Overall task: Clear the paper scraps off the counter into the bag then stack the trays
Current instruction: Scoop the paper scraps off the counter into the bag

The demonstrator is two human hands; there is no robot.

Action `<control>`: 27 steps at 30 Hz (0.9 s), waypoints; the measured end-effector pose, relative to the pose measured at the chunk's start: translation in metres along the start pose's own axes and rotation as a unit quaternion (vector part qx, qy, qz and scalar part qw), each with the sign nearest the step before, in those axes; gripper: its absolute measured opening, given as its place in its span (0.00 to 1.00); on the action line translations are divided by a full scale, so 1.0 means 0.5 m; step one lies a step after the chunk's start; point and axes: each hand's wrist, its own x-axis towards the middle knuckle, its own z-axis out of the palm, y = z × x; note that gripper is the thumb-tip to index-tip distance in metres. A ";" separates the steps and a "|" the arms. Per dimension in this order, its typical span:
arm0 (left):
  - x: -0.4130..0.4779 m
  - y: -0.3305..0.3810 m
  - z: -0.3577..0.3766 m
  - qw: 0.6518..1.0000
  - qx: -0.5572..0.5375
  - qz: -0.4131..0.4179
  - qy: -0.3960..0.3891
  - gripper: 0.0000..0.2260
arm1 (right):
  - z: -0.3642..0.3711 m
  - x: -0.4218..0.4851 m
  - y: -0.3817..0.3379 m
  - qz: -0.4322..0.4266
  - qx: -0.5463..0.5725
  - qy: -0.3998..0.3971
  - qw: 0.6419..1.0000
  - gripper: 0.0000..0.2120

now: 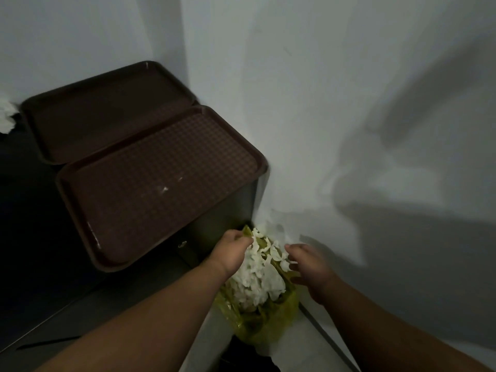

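Observation:
A yellow-green plastic bag [265, 323] hangs low beside the counter, stuffed with white paper scraps [255, 280]. My left hand [230, 253] grips the bag's left rim together with some scraps. My right hand [311, 269] hovers at the bag's right edge, fingers spread, touching the paper. Two dark brown trays lie side by side on the counter: the near tray [161, 183] has a few tiny white specks on it, and the far tray [107, 114] sits behind it against the wall. More white paper scraps [6, 116] lie at the far left edge.
The dark counter [32, 237] ends at a corner close to the white wall [349, 103]. A cabinet side with a small lock [183, 244] drops below the near tray. The room is dim.

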 end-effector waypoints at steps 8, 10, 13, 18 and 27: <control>-0.077 0.043 -0.073 0.994 0.021 0.106 0.017 0.04 | 0.057 -0.066 -0.091 -0.162 -0.026 0.018 0.986 0.08; -0.114 0.064 -0.111 0.991 0.001 0.134 0.028 0.04 | 0.096 -0.091 -0.135 -0.210 -0.022 0.023 0.977 0.09; -0.178 0.087 -0.189 0.982 -0.035 0.181 0.050 0.04 | 0.173 -0.141 -0.204 -0.267 -0.024 0.001 0.964 0.09; -0.281 0.071 -0.370 0.962 -0.081 0.214 0.149 0.04 | 0.332 -0.228 -0.276 -0.329 -0.085 -0.083 0.937 0.07; -0.412 -0.108 -0.736 0.911 -0.151 0.194 0.331 0.05 | 0.672 -0.382 -0.295 -0.359 -0.151 -0.182 0.903 0.04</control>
